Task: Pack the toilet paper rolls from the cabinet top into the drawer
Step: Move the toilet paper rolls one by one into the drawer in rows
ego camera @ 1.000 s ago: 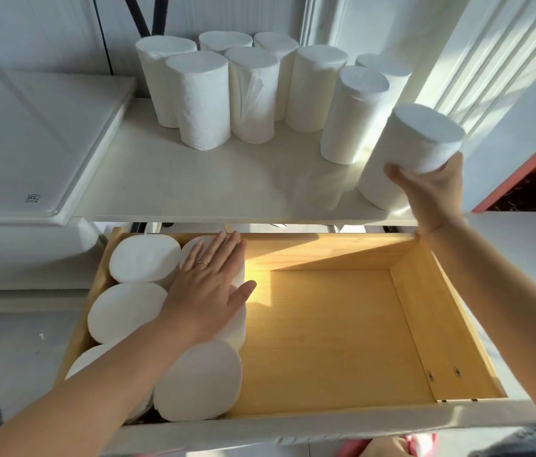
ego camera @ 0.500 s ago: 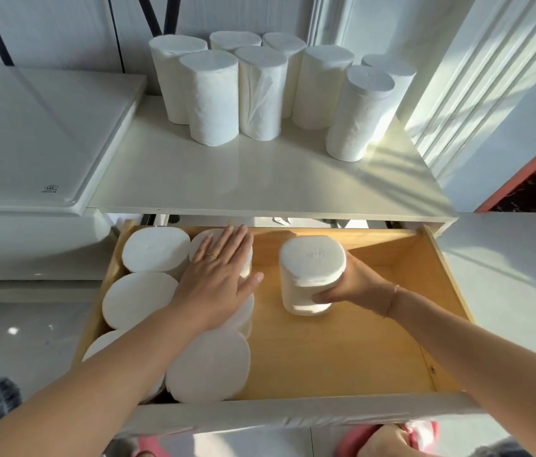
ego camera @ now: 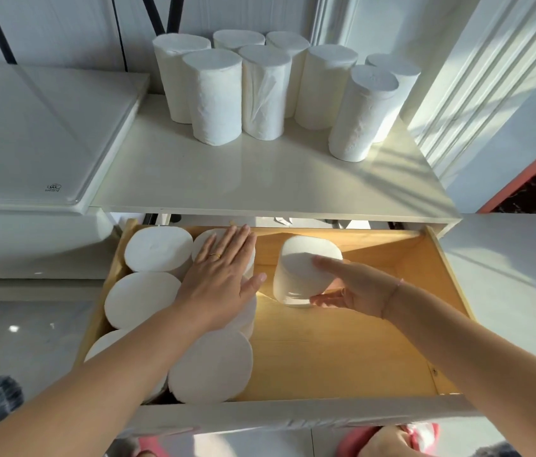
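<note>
While my right hand (ego camera: 355, 291) curls round it, finger over its flat top and thumb low on its side, the plain white roll (ego camera: 303, 258) stands upright near the back of the wooden drawer (ego camera: 326, 354), just beside the packed rolls (ego camera: 158, 249), where my left hand (ego camera: 224, 282) lies flat, fingers straight; other rolls (ego camera: 212, 94) stand on the cabinet top (ego camera: 260, 179)

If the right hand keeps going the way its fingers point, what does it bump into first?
The right hand grips the white cylindrical toilet paper roll and points left. That roll would probably meet the left hand and the packed white rolls under it, across a strip of wooden drawer floor.
</note>
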{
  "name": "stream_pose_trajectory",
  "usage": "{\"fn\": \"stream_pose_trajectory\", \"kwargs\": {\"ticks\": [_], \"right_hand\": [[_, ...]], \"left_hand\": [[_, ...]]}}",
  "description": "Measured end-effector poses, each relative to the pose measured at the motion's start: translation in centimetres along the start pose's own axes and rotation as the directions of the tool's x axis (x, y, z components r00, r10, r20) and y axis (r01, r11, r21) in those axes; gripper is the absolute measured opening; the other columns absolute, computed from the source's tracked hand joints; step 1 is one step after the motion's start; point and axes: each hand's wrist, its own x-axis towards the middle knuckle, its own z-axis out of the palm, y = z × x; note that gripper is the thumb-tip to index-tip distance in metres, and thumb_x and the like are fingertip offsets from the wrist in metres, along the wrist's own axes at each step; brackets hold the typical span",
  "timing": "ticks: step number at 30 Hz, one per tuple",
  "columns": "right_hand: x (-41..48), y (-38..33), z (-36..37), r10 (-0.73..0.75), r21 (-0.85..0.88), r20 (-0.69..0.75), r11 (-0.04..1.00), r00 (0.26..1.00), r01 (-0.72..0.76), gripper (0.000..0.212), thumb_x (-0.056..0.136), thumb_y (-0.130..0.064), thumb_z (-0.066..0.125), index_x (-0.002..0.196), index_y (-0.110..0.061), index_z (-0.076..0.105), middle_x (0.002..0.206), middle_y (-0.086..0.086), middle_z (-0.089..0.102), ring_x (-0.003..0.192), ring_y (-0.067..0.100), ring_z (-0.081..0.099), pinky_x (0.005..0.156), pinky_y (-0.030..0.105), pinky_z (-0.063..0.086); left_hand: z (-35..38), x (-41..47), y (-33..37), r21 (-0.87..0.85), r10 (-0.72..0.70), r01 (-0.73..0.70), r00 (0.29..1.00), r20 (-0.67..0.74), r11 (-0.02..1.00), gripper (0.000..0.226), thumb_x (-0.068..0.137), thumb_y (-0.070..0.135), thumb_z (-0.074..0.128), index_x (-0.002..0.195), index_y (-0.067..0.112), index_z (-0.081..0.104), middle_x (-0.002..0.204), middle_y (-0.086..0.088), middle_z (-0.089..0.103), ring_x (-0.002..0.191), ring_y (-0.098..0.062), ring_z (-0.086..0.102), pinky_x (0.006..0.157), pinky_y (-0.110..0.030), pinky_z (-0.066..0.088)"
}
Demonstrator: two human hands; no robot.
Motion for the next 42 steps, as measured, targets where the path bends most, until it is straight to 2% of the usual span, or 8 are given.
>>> {"fn": "stream_pose_trajectory", "kwargs": {"ticks": [8,12,15,18,21,27,36,42], "right_hand": [[1.2,-0.4,4.2,-0.064,-0.071,-0.010,0.995,0.998,0.063,0.055,0.090,-0.038,0.062,0.132,-0.006,0.049,0.128,0.021,0.051,0.086,0.034,0.060,0.076,0.034,0.055],[0.0,-0.8,3.2,-0.060,-0.303,0.046,0.951,0.997,0.071,0.049,0.095,-0.041,0.051,0.132,-0.009,0.050,0.128,0.018,0.059,0.092,0.024,0.060,0.077,0.030,0.050],[-1.1,-3.9,1.7,-0.185,-0.552,-0.075,0.826,0.980,0.114,0.041,0.095,-0.039,0.053,0.112,-0.003,0.063,0.104,0.012,0.067,0.084,0.021,0.062,0.071,0.030,0.053],[-1.5,-9.3,-1.0,-0.582,-0.519,-0.322,0.768,0.747,0.375,0.024,0.087,-0.030,0.067,0.078,-0.008,0.065,0.074,0.010,0.067,0.064,0.022,0.058,0.060,0.030,0.048],[0.2,-13.9,-3.5,-0.675,-0.499,-0.601,0.735,0.428,0.458,0.051,0.077,-0.041,0.075,0.115,-0.013,0.055,0.112,0.011,0.063,0.098,0.022,0.061,0.088,0.035,0.050],[5.9,-18.1,-3.9,-0.697,-0.509,-0.654,0.693,0.295,0.510,0.104,0.069,-0.043,0.078,0.148,-0.011,0.018,0.155,0.008,0.027,0.141,0.024,0.032,0.115,0.030,0.025],[8.2,-19.7,-2.5,-0.618,-0.418,-0.759,0.703,0.205,0.575,0.077,0.060,-0.033,0.073,0.127,-0.013,0.040,0.124,0.000,0.053,0.109,0.024,0.056,0.079,0.021,0.036],[3.7,-15.9,-2.7,-0.734,-0.440,-0.577,0.649,0.358,0.621,0.071,0.062,-0.026,0.079,0.122,-0.016,0.042,0.114,-0.001,0.057,0.105,0.019,0.057,0.087,0.032,0.051]], "left_hand": [[0.0,-0.1,-0.1,-0.008,0.080,-0.080,0.997,0.002,0.997,0.066,0.088,0.065,-0.002,0.147,0.034,-0.008,0.155,0.012,-0.015,0.141,-0.007,-0.020,0.113,-0.033,-0.018],[0.1,0.0,0.0,0.008,0.120,-0.120,0.993,0.022,0.993,0.063,0.087,0.065,-0.002,0.146,0.040,-0.007,0.152,0.019,-0.019,0.140,-0.008,-0.022,0.112,-0.036,-0.020],[0.2,0.1,0.0,0.024,0.126,-0.127,0.992,0.027,0.992,0.064,0.087,0.064,-0.004,0.146,0.039,-0.007,0.150,0.020,-0.020,0.140,-0.008,-0.023,0.113,-0.038,-0.017],[0.2,0.0,0.0,0.026,0.126,-0.127,0.992,0.029,0.992,0.064,0.088,0.062,-0.004,0.147,0.036,-0.006,0.151,0.019,-0.017,0.142,-0.010,-0.018,0.115,-0.041,-0.012],[0.1,0.0,0.2,0.060,0.121,-0.124,0.991,0.050,0.991,0.065,0.086,0.061,-0.008,0.146,0.035,-0.010,0.151,0.018,-0.020,0.141,-0.010,-0.022,0.115,-0.043,-0.011],[0.0,-0.1,0.1,0.040,0.119,-0.122,0.991,0.060,0.992,0.064,0.086,0.062,-0.011,0.143,0.036,-0.018,0.149,0.018,-0.026,0.138,-0.007,-0.028,0.115,-0.044,-0.009],[0.1,-0.1,0.0,0.012,0.135,-0.135,0.990,0.032,0.991,0.063,0.088,0.063,-0.008,0.144,0.036,-0.014,0.152,0.017,-0.018,0.140,-0.007,-0.023,0.115,-0.043,-0.009],[0.1,-0.1,0.0,0.044,0.124,-0.126,0.991,0.044,0.991,0.062,0.086,0.062,-0.012,0.142,0.036,-0.020,0.151,0.017,-0.024,0.138,-0.007,-0.028,0.115,-0.043,-0.012]]}}
